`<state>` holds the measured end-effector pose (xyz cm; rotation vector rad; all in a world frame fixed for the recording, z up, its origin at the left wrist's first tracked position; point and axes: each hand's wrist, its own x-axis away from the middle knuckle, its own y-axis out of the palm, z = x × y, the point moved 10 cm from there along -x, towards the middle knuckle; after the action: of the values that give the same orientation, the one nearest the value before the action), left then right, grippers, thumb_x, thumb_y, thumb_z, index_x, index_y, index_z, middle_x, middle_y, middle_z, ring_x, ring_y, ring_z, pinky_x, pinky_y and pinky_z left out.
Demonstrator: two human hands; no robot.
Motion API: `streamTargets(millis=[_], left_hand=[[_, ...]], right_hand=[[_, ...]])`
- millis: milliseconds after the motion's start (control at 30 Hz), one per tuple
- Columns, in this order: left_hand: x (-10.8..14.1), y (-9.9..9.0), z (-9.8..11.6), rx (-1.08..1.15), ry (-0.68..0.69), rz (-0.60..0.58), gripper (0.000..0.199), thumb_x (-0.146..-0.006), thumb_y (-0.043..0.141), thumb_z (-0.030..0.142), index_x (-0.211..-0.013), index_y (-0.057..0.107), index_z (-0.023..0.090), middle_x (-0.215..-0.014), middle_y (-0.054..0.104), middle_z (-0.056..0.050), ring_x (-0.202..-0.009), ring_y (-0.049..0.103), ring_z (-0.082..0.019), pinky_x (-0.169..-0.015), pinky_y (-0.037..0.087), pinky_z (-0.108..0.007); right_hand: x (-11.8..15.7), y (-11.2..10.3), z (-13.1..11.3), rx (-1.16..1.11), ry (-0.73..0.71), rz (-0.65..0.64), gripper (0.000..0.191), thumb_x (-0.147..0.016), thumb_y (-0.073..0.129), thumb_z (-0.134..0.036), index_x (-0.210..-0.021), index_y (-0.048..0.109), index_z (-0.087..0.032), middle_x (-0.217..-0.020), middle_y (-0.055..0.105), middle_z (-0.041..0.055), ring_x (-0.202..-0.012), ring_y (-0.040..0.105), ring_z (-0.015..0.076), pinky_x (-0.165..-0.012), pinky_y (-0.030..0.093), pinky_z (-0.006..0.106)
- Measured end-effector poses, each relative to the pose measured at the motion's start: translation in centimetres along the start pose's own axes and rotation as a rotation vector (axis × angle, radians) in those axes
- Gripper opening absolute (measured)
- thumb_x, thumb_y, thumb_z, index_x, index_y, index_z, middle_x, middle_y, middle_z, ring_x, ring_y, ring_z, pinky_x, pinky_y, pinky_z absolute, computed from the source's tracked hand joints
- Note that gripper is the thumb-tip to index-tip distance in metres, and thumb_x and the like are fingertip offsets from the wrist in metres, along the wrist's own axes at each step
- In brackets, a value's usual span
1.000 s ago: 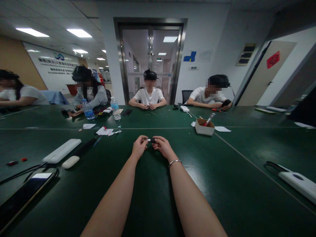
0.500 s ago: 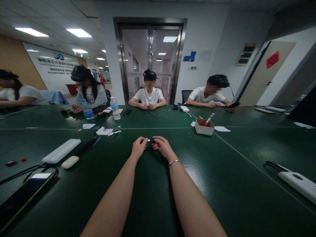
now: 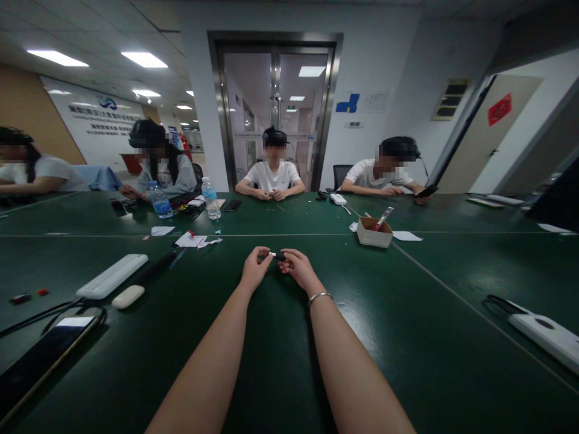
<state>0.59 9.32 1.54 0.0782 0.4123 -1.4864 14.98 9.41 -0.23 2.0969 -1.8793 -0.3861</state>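
In front of me, above the green table, a small black stick with a silver end (image 3: 279, 256) lies sideways between my hands. My right hand (image 3: 296, 268) pinches its black part with thumb and fingers. At the silver end, the thumb and index finger of my left hand (image 3: 255, 269) come together in a loose pinch, with a gap showing behind the fingertips. How firmly the left fingertips grip is too small to tell. A silver bracelet (image 3: 320, 297) is on my right wrist.
A small open box (image 3: 374, 236) with a pen-like item stands ahead right. Paper scraps (image 3: 190, 240) and two bottles (image 3: 211, 200) are ahead left. A phone (image 3: 47, 361), white power bank (image 3: 113, 276) and white case (image 3: 128, 297) lie at left. Several people sit around the table.
The left index finger has lifted a little and its pinch has loosened, so more of the silver end shows. My right hand has barely moved.
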Motion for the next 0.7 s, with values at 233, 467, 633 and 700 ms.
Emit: streamTargets(millis=[233,467,633,700], left_hand=[[0.1,0.0,0.7,-0.043,0.057,-0.027,0.028,-0.076,0.054,0.038,-0.096,0.059,0.02,-0.091,0.063,-0.005,-0.064,0.056,-0.011,-0.055,0.046,-0.023],[0.1,-0.1,0.1,-0.073,-0.032,-0.006,0.032,-0.076,0.051,0.047,-0.085,0.058,0.018,-0.076,0.06,-0.002,-0.061,0.055,-0.012,-0.052,0.044,-0.022],[0.2,0.1,-0.4,-0.12,-0.074,-0.022,0.037,-0.076,0.046,0.053,-0.076,0.057,0.018,-0.066,0.057,0.0,-0.057,0.053,-0.012,-0.051,0.042,-0.022],[0.2,0.1,-0.5,-0.144,-0.079,-0.032,0.04,-0.077,0.043,0.055,-0.072,0.057,0.018,-0.062,0.056,0.0,-0.056,0.053,-0.012,-0.052,0.042,-0.022]], right_hand=[[0.1,0.2,-0.1,0.001,-0.003,-0.014,0.013,-0.076,0.055,-0.016,-0.089,0.06,-0.013,-0.055,0.062,0.0029,-0.047,0.058,0.0105,-0.045,0.046,0.02],[0.1,0.2,0.0,0.022,0.012,-0.019,0.015,-0.077,0.055,-0.015,-0.09,0.06,-0.013,-0.056,0.062,0.0028,-0.047,0.058,0.0106,-0.044,0.046,0.02],[0.1,0.3,0.0,0.027,0.003,-0.042,0.015,-0.076,0.057,-0.017,-0.09,0.061,-0.014,-0.058,0.062,0.003,-0.048,0.058,0.0104,-0.044,0.045,0.02],[0.1,0.3,0.0,0.027,0.001,-0.052,0.015,-0.076,0.058,-0.017,-0.091,0.061,-0.013,-0.059,0.062,0.0031,-0.049,0.058,0.0105,-0.044,0.045,0.02]])
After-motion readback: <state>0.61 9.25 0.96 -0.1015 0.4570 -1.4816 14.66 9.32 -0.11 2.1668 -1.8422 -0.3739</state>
